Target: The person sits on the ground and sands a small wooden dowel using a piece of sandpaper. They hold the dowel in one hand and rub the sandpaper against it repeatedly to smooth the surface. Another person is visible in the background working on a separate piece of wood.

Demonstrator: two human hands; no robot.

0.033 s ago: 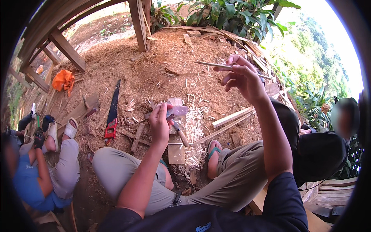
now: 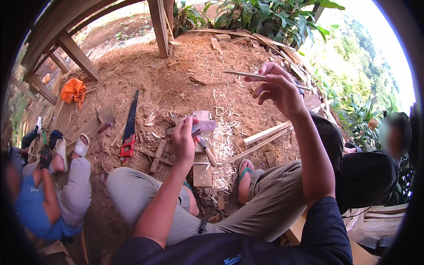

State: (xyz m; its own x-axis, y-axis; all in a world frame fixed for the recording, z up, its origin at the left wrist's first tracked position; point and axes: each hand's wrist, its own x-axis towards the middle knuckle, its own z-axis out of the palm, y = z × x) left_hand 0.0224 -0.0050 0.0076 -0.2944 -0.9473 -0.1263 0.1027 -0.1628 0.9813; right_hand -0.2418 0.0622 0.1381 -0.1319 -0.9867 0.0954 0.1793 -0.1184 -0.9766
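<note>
My left hand is closed in a pinch above the wood pieces between my feet. A small grey piece shows at its fingertips; its kind is unclear. Raised at the right, my right hand grips a thin pale wooden stick between thumb and fingers, the other fingers loosely curled. Below my left hand lies a tool with a rounded wooden handle, its working end partly hidden. Beneath it are a flat wooden block and a purplish block.
A red-handled saw lies left on the shaving-strewn ground, near an orange cloth. Long wooden strips rest at right. A person in blue sits far left; another in black is close on the right. Timber posts stand ahead.
</note>
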